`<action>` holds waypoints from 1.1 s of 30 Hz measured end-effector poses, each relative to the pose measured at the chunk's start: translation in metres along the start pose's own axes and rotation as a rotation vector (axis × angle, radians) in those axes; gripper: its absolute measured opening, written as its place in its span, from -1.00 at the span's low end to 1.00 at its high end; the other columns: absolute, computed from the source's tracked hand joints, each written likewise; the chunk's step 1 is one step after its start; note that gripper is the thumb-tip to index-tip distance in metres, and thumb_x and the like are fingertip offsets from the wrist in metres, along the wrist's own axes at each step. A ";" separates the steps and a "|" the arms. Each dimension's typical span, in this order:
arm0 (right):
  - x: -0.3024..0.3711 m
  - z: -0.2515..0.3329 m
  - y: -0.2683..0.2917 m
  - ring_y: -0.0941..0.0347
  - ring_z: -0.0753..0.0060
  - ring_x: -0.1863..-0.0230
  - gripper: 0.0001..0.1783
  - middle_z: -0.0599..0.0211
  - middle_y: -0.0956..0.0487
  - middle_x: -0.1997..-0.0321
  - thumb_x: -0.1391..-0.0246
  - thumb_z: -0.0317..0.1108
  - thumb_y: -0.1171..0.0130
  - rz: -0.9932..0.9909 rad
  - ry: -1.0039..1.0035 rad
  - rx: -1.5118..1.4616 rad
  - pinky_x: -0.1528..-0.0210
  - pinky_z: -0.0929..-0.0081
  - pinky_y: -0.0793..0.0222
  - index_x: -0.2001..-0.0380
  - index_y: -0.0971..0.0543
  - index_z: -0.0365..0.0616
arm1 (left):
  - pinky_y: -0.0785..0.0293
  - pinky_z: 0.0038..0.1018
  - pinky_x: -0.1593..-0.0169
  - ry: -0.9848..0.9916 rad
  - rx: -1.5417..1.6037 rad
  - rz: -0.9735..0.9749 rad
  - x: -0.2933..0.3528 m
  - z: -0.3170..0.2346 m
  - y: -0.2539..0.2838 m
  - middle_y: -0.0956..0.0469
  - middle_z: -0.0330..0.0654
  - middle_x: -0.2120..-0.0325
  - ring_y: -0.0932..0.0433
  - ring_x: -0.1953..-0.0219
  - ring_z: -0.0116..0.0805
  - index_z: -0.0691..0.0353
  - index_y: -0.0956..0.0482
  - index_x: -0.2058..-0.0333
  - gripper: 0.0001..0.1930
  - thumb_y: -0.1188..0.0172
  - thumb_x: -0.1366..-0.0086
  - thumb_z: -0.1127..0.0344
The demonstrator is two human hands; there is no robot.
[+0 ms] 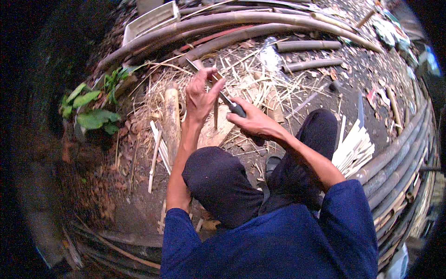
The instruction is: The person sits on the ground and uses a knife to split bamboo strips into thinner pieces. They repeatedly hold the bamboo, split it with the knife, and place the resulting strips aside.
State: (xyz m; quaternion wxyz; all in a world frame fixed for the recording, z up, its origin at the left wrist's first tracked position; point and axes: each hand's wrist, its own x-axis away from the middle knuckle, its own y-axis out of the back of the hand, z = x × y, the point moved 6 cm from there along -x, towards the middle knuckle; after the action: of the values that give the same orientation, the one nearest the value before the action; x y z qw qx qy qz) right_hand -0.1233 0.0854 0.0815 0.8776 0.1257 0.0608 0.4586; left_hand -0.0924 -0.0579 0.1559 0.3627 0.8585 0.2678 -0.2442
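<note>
My right hand point(253, 122) is closed round the dark handle of a long knife point(226, 99), whose blade slants up and left. The fingers of my left hand point(200, 95) are bent, with its thumb toward the blade. A thin brown bamboo strip point(215, 114) hangs from beside that thumb, pinched in the left hand; its upper end is hidden by the fingers and blade. Below the hands lies a pale flat piece of wood point(216, 132). To the left of my left forearm is a thick bamboo piece point(172, 116).
Shavings point(246, 88) litter the ground ahead. Long bamboo poles point(223, 19) curve across the far side, near a white crate point(151, 21). A bundle of pale split strips point(355, 151) and stacked poles point(395, 158) lie to the right. Leafy plants point(93, 111) grow at left.
</note>
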 end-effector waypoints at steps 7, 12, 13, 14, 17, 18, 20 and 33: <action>-0.029 -0.020 0.039 -0.52 -0.02 0.38 -0.67 -0.02 -0.53 0.46 -0.03 -0.31 -0.10 -0.157 0.135 0.394 0.31 0.14 -0.38 0.12 -0.38 -0.13 | -0.39 -0.33 0.39 -0.229 -0.180 -0.118 -0.024 -0.001 -0.019 -0.53 -0.07 0.48 -0.51 0.48 -0.19 0.27 -0.51 0.33 -0.80 -0.31 -0.10 0.36; -0.018 -0.069 -0.002 -0.45 0.15 0.41 -0.68 0.03 -0.49 0.46 0.00 -0.26 -0.09 0.004 -0.059 0.187 0.29 0.23 -0.36 0.19 -0.42 -0.20 | -0.35 -0.50 0.48 -0.013 0.052 -0.058 -0.022 0.020 -0.035 -0.48 -0.23 0.59 -0.44 0.59 -0.45 0.24 -0.43 0.40 -0.74 -0.37 -0.09 0.31; -0.018 -0.067 -0.002 -0.46 0.14 0.41 -0.67 0.03 -0.50 0.45 0.00 -0.26 -0.09 -0.024 -0.056 0.170 0.29 0.23 -0.36 0.18 -0.42 -0.20 | -0.34 -0.53 0.49 -0.006 0.083 -0.073 -0.020 0.025 -0.038 -0.47 -0.26 0.60 -0.42 0.60 -0.50 0.23 -0.42 0.41 -0.73 -0.38 -0.09 0.30; -0.018 -0.066 -0.001 -0.46 0.13 0.40 -0.67 0.03 -0.50 0.45 0.00 -0.27 -0.09 -0.054 -0.053 0.153 0.29 0.23 -0.36 0.17 -0.42 -0.19 | -0.32 -0.56 0.50 0.001 0.114 -0.087 -0.019 0.031 -0.043 -0.47 -0.28 0.61 -0.40 0.60 -0.54 0.22 -0.40 0.41 -0.71 -0.39 -0.09 0.28; -0.022 -0.064 0.002 -0.48 0.08 0.39 -0.66 0.00 -0.51 0.43 -0.01 -0.29 -0.09 -0.055 -0.022 0.173 0.29 0.22 -0.37 0.14 -0.41 -0.17 | -0.18 -0.57 0.56 -0.006 0.145 -0.288 -0.024 0.055 -0.052 -0.31 -0.35 0.70 -0.24 0.65 -0.58 0.20 -0.35 0.51 -0.65 -0.38 -0.12 0.19; -0.023 -0.066 0.006 -0.50 0.04 0.37 -0.66 -0.02 -0.52 0.42 -0.01 -0.29 -0.11 -0.056 -0.037 0.170 0.29 0.19 -0.38 0.13 -0.40 -0.16 | -0.15 -0.56 0.57 -0.080 0.142 -0.326 -0.027 0.053 -0.059 -0.27 -0.35 0.72 -0.22 0.66 -0.58 0.20 -0.35 0.55 -0.65 -0.37 -0.13 0.19; -0.026 -0.074 0.013 -0.52 -0.03 0.33 -0.62 -0.07 -0.54 0.38 -0.02 -0.28 -0.13 -0.068 -0.093 0.282 0.28 0.15 -0.39 0.09 -0.39 -0.13 | -0.18 -0.53 0.56 -0.051 0.044 -0.414 -0.027 0.057 -0.067 -0.30 -0.30 0.73 -0.23 0.68 -0.54 0.22 -0.39 0.56 -0.70 -0.30 -0.19 0.23; -0.081 -0.071 0.043 -0.30 0.66 0.57 -0.34 0.51 -0.38 0.53 -0.17 -0.11 -0.06 -0.102 -0.129 -0.215 0.57 0.61 -0.28 -0.29 -0.21 -0.05 | -0.16 -0.63 0.48 0.025 0.364 -0.617 -0.020 0.082 -0.068 -0.30 -0.38 0.66 -0.22 0.56 -0.61 0.23 -0.34 0.55 -0.70 -0.15 -0.31 0.25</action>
State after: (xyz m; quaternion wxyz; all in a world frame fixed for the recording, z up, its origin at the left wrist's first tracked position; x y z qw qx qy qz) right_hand -0.2196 0.0546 0.0243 0.9102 0.0570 -0.0390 0.4084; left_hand -0.1693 -0.0850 0.0841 0.1096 0.7906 0.4711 -0.3755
